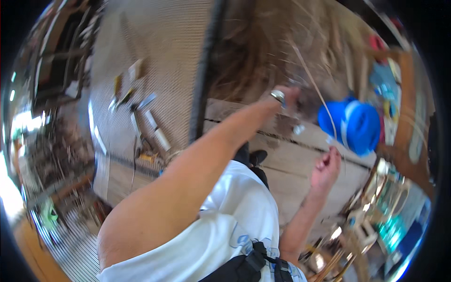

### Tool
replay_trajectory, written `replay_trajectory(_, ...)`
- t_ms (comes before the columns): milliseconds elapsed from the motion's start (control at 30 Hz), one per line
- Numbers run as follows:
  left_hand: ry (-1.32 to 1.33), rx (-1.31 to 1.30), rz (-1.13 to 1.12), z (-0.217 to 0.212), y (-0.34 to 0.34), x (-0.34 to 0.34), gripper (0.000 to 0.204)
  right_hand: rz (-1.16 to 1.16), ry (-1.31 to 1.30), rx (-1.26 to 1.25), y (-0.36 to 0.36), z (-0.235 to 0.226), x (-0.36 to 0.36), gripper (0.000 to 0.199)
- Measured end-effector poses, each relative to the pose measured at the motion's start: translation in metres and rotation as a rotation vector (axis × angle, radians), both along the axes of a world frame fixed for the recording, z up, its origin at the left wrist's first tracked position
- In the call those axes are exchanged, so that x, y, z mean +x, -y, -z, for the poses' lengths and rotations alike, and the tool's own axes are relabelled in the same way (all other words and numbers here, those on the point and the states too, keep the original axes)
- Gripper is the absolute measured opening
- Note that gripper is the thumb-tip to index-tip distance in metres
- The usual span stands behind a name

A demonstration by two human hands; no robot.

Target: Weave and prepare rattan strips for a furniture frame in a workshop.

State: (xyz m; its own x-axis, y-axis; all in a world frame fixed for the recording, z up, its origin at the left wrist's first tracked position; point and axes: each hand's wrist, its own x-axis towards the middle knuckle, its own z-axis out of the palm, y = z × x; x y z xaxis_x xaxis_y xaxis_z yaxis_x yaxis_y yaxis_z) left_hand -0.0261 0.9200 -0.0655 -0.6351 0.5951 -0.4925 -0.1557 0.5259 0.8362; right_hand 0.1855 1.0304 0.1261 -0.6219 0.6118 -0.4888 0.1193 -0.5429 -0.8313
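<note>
My left arm reaches across the front of me, and my left hand (292, 96), with a wristwatch (277, 96) at the wrist, is over the near edge of a brown fibrous heap (263, 51). Its fingers are smeared by motion, so their hold does not show. Closer to me on the right, my right hand (326, 168) is closed with thumb and fingers pinched together. A long thin pale strip (311, 77) slants down from the heap to those fingertips. Just beyond my right hand lies a bright blue roll (350, 124) with a pale band round it.
To the left, a ribbed surface (159, 51) holds several hand tools, among them a pale-handled tool (158, 130). A dark edge (206, 70) separates it from the heap. Wooden planks (291, 164) lie below. Clutter and a wooden frame (405, 98) stand at the right.
</note>
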Motion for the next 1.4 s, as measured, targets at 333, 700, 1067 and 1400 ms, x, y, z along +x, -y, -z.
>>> replay_trajectory(333,0.142,0.233,-0.299,-0.123,0.094,0.129,0.059,-0.604,0.04,-0.224,0.041,0.041,-0.013,0.011)
replay_trajectory(700,-0.526,0.16,-0.469,-0.129,0.258,0.104,0.035,-0.984,0.144,0.209,0.089,0.039,-0.003,0.014)
replay_trajectory(1067,-1.149,-0.579,-0.422,-0.026,0.564,0.053,0.032,-0.63,0.283,-0.091,0.049,0.041,0.0,0.01)
replay_trajectory(1400,-0.767,-0.32,-0.664,-0.098,0.515,0.033,0.009,-0.631,0.094,-0.223,0.054,0.009,0.017,0.007)
